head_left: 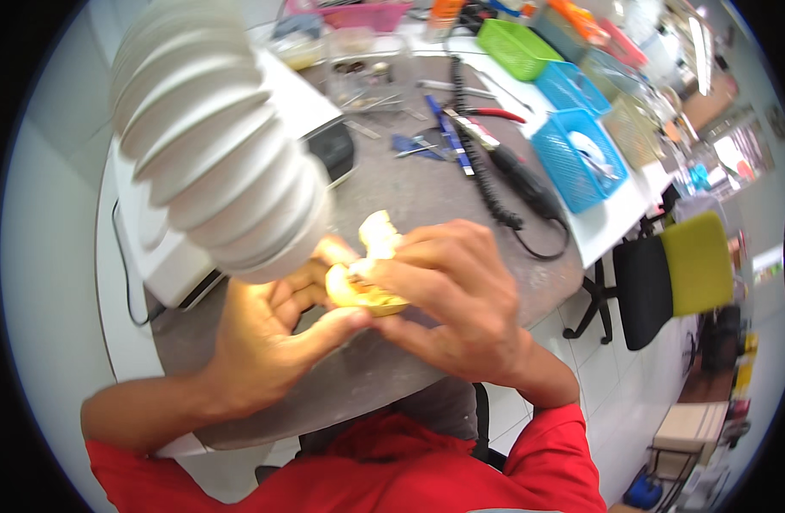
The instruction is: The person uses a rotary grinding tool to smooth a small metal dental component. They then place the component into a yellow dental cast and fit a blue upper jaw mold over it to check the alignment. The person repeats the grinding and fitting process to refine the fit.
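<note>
Both hands meet around a small yellow plaster model (345, 289), curved like a dental arch, with a paler upright part (379, 232) at its far side. My left hand (268, 329) holds the model from the left, thumb along its near edge and fingers behind it. My right hand (452, 295) is closed on its right side, with bent fingers over the top and the thumb at the lower edge. Something small and whitish shows at the right fingertips; blur hides what it is. Bright light falls on the model just beside the mouth of a white ribbed hose (239, 188).
On the grey mat (384, 175) lie a black handpiece (525, 181) with a coiled cord, a blue pen-like tool (449, 135) and red-handled pliers (495, 112). A clear box (368, 73) of small parts stands behind. Blue (578, 158) and green baskets (516, 50) line the right; a white machine (166, 256) sits left.
</note>
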`<act>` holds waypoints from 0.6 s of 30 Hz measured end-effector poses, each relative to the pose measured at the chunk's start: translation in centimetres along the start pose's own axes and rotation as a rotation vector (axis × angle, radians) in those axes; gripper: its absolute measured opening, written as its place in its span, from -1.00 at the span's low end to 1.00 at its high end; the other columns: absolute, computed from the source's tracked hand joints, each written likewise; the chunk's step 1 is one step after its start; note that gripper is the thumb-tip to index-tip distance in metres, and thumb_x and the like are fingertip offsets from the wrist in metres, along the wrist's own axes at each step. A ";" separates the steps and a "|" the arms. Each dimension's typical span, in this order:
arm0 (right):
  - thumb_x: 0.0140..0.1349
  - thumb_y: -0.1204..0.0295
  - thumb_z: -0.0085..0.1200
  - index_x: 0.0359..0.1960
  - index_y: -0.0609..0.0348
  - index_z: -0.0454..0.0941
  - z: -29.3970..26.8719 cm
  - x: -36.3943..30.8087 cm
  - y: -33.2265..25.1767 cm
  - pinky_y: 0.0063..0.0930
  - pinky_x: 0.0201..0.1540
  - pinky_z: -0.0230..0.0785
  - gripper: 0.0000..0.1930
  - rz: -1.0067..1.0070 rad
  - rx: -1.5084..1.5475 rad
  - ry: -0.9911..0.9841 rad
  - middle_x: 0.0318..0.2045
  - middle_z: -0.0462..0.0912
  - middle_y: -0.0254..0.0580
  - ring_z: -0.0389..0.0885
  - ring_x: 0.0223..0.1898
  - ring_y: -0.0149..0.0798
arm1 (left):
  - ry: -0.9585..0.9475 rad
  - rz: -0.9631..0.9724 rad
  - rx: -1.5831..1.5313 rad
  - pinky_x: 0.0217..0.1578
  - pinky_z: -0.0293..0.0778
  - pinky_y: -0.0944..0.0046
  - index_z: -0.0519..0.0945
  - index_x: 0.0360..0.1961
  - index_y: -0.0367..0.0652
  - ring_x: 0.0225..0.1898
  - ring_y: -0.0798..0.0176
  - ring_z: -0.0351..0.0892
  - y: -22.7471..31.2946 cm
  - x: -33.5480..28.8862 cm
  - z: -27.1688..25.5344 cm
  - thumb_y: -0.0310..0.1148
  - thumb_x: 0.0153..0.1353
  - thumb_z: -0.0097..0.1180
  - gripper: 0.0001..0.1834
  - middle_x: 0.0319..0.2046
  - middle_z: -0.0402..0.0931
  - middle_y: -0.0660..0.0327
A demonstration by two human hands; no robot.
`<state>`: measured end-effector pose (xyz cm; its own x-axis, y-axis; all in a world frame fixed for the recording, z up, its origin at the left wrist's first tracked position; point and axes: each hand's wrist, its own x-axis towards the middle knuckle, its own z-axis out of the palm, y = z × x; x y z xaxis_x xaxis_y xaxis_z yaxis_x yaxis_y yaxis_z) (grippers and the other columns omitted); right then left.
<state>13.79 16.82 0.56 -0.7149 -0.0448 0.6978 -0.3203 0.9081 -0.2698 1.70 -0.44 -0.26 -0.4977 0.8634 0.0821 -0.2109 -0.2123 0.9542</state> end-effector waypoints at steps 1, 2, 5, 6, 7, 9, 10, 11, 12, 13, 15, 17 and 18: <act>-0.10 0.37 0.46 -0.05 0.08 0.64 -0.6 0.0 -0.3 -0.22 -0.07 0.41 -0.51 0.025 -0.014 0.026 -0.25 0.62 -0.24 0.62 -0.17 -0.14 | -0.004 -0.001 -0.017 0.01 0.53 0.32 0.39 0.09 -0.37 0.01 0.29 0.57 0.0 0.3 0.0 -0.68 0.17 0.24 -0.53 0.04 0.48 0.08; -0.06 0.37 0.42 -0.01 0.06 0.63 -1.0 -0.5 -0.6 -0.23 -0.06 0.38 -0.51 0.052 -0.025 0.050 -0.23 0.60 -0.28 0.59 -0.15 -0.17 | -0.018 -0.022 -0.009 0.03 0.52 0.32 0.39 0.09 -0.36 0.03 0.29 0.56 -0.2 0.7 0.1 -0.69 0.17 0.23 -0.54 0.06 0.47 0.07; 0.01 0.42 0.40 -0.08 0.10 0.64 -4.0 -0.9 0.3 -0.35 -0.18 0.46 -0.62 -0.002 -0.147 0.136 -0.29 0.65 -0.26 0.64 -0.25 -0.22 | 0.007 -0.034 0.060 0.08 0.51 0.31 0.39 0.08 -0.36 0.06 0.28 0.55 0.4 0.8 0.4 -0.70 0.19 0.19 -0.57 0.07 0.46 0.05; 0.03 0.44 0.40 -0.14 0.12 0.65 -5.8 -1.5 1.2 -0.41 -0.25 0.52 -0.67 -0.025 -0.212 0.155 -0.33 0.69 -0.23 0.68 -0.31 -0.23 | 0.016 -0.033 0.074 0.10 0.51 0.31 0.39 0.08 -0.36 0.06 0.27 0.56 0.3 0.8 0.4 -0.70 0.20 0.18 -0.58 0.07 0.46 0.05; 0.06 0.57 0.34 -0.25 0.17 0.66 -8.1 -2.0 2.5 -0.48 -0.31 0.53 -0.80 -0.031 -0.406 0.146 -0.46 0.69 -0.25 0.68 -0.43 -0.28 | 0.029 -0.031 0.091 0.11 0.51 0.30 0.40 0.08 -0.37 0.06 0.27 0.56 0.5 0.9 0.5 -0.70 0.21 0.17 -0.59 0.07 0.47 0.04; 0.32 0.49 0.12 -0.38 0.26 0.66 -12.5 -1.1 4.9 -0.55 -0.32 0.47 -0.86 0.306 -0.426 0.291 -0.52 0.69 -0.22 0.67 -0.44 -0.43 | -0.012 -0.029 0.150 0.14 0.50 0.29 0.41 0.08 -0.37 0.07 0.25 0.55 1.3 0.8 0.6 -0.70 0.22 0.15 -0.60 0.06 0.48 0.03; 0.41 0.34 0.05 -0.37 0.29 0.66 -14.5 0.0 6.1 -0.52 -0.33 0.45 -0.72 0.559 -0.452 0.272 -0.54 0.68 -0.21 0.68 -0.43 -0.45 | -0.024 -0.021 0.164 0.15 0.49 0.28 0.41 0.08 -0.38 0.08 0.24 0.55 1.3 0.8 0.6 -0.69 0.22 0.15 -0.60 0.06 0.48 0.03; 0.40 0.18 0.06 -0.35 0.28 0.66 -16.3 0.6 8.5 -0.42 -0.33 0.46 -0.63 0.633 -0.554 0.210 -0.55 0.68 -0.13 0.71 -0.44 -0.28 | -0.041 -0.016 0.170 0.15 0.48 0.28 0.41 0.09 -0.38 0.09 0.23 0.54 1.1 0.7 0.7 -0.69 0.23 0.15 -0.60 0.06 0.48 0.03; 0.38 0.10 0.06 -0.32 0.26 0.67 -17.6 1.1 11.1 -0.32 -0.31 0.48 -0.59 0.659 -0.685 0.069 -0.53 0.68 -0.05 0.71 -0.43 -0.15 | -0.047 0.007 0.185 0.17 0.47 0.27 0.40 0.09 -0.38 0.09 0.23 0.54 1.3 0.4 0.6 -0.68 0.23 0.14 -0.60 0.07 0.48 0.04; 0.36 0.02 0.05 -0.30 0.23 0.67 -18.7 1.2 13.6 -0.23 -0.29 0.50 -0.54 0.686 -0.824 -0.084 -0.50 0.69 0.02 0.71 -0.41 -0.01 | -0.060 0.023 0.189 0.18 0.46 0.26 0.40 0.10 -0.39 0.10 0.22 0.53 0.9 0.6 0.3 -0.67 0.23 0.14 -0.60 0.07 0.48 0.04; 0.33 -0.14 0.01 -0.36 0.29 0.66 -18.7 0.8 17.4 -0.10 -0.25 0.49 -0.39 0.654 -1.004 -0.297 -0.50 0.67 0.13 0.68 -0.38 0.13 | -0.085 0.018 0.191 0.23 0.42 0.12 0.37 0.13 -0.31 0.20 0.14 0.46 0.6 0.8 -0.1 -0.36 0.31 0.21 -0.55 0.10 0.43 0.03; 0.27 -0.29 -0.05 -0.57 0.37 0.61 -18.2 1.2 18.7 -0.01 -0.27 0.47 -0.22 0.798 -1.097 -0.558 -0.50 0.65 0.22 0.67 -0.38 0.17 | -0.108 -0.100 0.079 0.21 0.47 0.12 0.36 0.16 -0.31 0.19 0.14 0.47 1.2 0.7 0.1 -0.41 0.35 0.13 -0.58 0.12 0.41 0.06; 0.23 -0.30 -0.01 -0.59 0.38 0.60 -17.8 1.1 19.7 0.01 -0.29 0.46 -0.21 0.832 -1.071 -0.613 -0.49 0.65 0.24 0.67 -0.39 0.17 | -0.105 -0.107 0.035 0.19 0.48 0.12 0.34 0.19 -0.31 0.19 0.16 0.47 0.9 0.7 -0.2 -0.45 0.37 0.08 -0.59 0.14 0.39 0.06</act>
<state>17.78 42.03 7.79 -0.6897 0.7108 0.1380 0.7049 0.6156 0.3524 0.98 -0.16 0.64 -0.3831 0.9237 0.0076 -0.2271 -0.1022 0.9685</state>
